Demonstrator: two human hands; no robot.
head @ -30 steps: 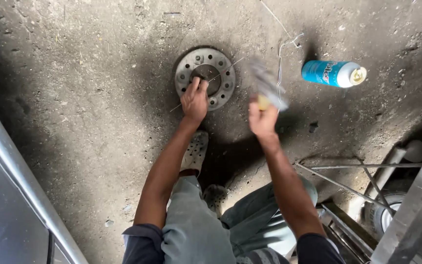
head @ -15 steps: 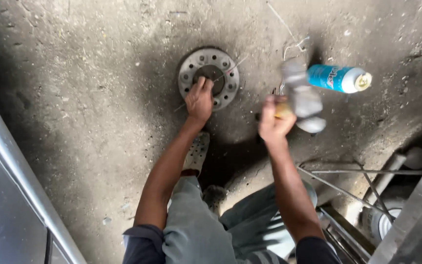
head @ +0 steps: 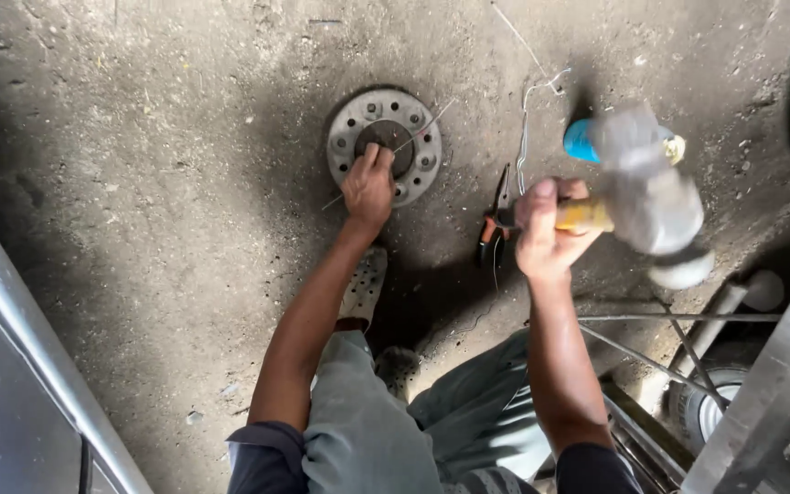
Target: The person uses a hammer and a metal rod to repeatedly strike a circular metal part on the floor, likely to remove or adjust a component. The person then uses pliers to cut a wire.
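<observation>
A round metal disc (head: 413, 119) with bolt holes lies flat on the dirty concrete floor. My left hand (head: 368, 186) rests on its near edge, with fingers pressing on the rim by the centre hole. My right hand (head: 546, 229) grips the yellow wooden handle of a hammer (head: 651, 201), whose grey head is blurred by motion and raised to the right of the disc. A thin wire (head: 432, 123) crosses the disc.
Pliers (head: 496, 220) with orange handles lie on the floor between my hands. A blue spray can (head: 582, 139) lies behind the hammer head. Bent wire (head: 528, 119) lies nearby. Metal rods and a wheel sit at lower right, a tyre at the right edge, a metal panel at left.
My right hand has swung the hammer up and to the right, away from the disc. My left hand has stayed on the disc.
</observation>
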